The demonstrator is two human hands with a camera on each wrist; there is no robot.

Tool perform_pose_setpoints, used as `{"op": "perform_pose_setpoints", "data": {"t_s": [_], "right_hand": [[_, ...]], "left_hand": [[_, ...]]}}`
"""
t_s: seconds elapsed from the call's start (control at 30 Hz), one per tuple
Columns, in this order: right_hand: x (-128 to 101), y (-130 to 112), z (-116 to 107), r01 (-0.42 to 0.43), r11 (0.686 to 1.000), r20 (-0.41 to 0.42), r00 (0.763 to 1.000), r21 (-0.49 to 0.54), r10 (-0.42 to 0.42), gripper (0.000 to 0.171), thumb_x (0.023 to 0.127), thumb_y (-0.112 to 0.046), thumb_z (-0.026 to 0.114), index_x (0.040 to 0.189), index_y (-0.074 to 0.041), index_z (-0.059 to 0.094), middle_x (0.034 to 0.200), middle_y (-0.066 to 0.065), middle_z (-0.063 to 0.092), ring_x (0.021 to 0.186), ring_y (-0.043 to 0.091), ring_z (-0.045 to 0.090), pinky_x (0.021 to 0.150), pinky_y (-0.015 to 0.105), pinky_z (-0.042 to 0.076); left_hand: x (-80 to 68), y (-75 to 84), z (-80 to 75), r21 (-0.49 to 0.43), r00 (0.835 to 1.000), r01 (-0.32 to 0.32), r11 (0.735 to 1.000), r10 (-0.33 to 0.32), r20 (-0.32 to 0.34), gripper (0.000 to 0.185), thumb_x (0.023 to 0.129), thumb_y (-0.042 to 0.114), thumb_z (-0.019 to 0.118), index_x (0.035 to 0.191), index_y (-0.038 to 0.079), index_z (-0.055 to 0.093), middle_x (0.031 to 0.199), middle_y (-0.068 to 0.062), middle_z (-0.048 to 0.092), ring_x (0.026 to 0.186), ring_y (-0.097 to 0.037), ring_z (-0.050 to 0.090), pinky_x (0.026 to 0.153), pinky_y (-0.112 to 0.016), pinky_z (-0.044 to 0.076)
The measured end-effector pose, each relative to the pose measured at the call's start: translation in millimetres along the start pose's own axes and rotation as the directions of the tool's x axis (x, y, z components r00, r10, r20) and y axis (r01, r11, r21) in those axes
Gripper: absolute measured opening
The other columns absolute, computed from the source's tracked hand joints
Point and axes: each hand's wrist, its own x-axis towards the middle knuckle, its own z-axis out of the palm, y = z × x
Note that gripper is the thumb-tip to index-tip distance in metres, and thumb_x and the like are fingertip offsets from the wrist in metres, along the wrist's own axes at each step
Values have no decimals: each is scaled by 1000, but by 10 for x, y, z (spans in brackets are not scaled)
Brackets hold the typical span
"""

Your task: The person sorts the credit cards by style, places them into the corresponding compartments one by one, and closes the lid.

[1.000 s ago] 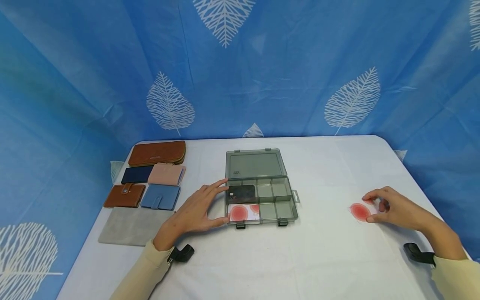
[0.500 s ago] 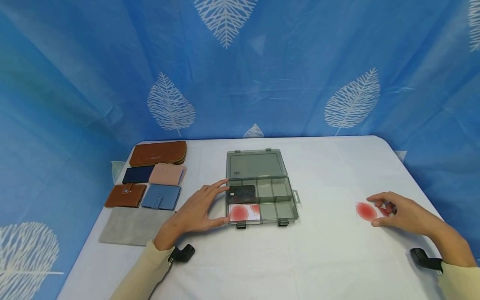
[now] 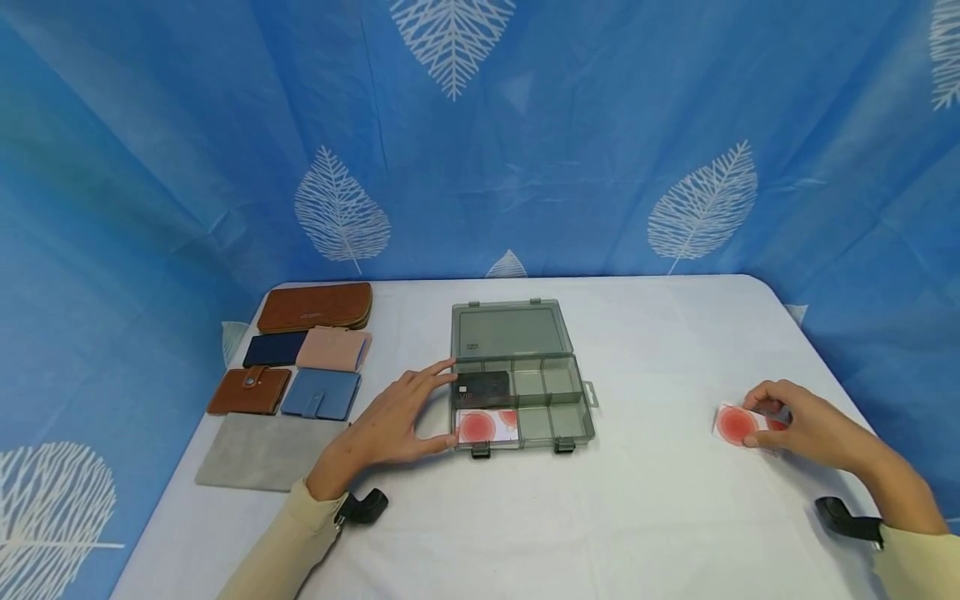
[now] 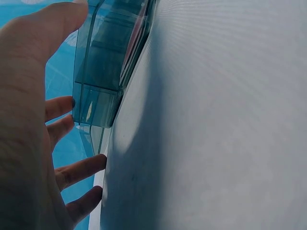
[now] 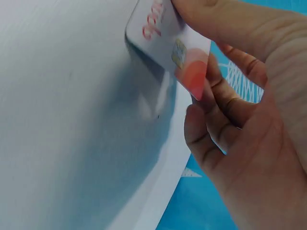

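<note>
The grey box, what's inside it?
The grey box holds a black card and a white card with red circles. Other compartments look empty; anything beneath the cards is hidden.

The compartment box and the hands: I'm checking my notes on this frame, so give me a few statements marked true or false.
1. The compartment box lies open with its lid flat behind it. True.
2. The right hand holds a black card. False: it pinches a white card with a red circle.
3. The left hand touches the box's left side. True.
4. All compartments are bare. False: a black card and a red-circle card lie in the left ones.
5. The wallets lie right of the box. False: they lie to its left.
</note>
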Motion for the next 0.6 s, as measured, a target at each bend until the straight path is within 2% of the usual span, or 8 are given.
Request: {"op": "perform_pose_setpoints", "data": {"t_s": [0.1, 0.27, 0.47, 0.6], "right_hand": [[17, -55, 10, 27, 999, -15, 1000, -18, -27, 42, 82, -14, 94, 112, -10, 65, 101, 2, 67, 84, 0, 51, 70, 22, 50], [72, -226, 65, 57, 998, -55, 997, -34, -59, 36, 92, -10, 85, 122, -13, 65, 90, 0, 57, 80, 6, 49, 65, 25, 43], [257, -581, 157, 51, 998, -58, 997, -39, -54, 36, 101, -12, 77, 135, -11, 65, 85, 0, 49, 80, 15, 49, 63, 27, 42], [404, -860, 227, 122, 992, -118, 985, -30, -124, 38, 100, -12, 78, 136, -11, 66, 88, 0, 56, 79, 17, 50, 62, 26, 44]], "left_hand": [[-2, 1, 2, -1, 1000, 1, 1000, -1, 1, 93, 91, 59, 77, 165, 15, 43, 177, 0, 29, 144, -35, 50, 109, -65, 46], [-4, 8, 0, -5, 1000, 1, 1000, -1, -5, 93, 91, 59, 77, 165, 14, 44, 177, 1, 30, 144, -36, 50, 109, -65, 46], [-18, 8, 1, 1, 1000, 2, 1000, -2, -2, 92, 91, 58, 77, 165, 14, 44, 177, 0, 30, 143, -35, 51, 108, -64, 47], [-11, 11, 4, 1, 1000, 2, 1000, -2, 2, 93, 91, 58, 77, 165, 14, 43, 177, 1, 29, 142, -34, 51, 107, -63, 48]]}}
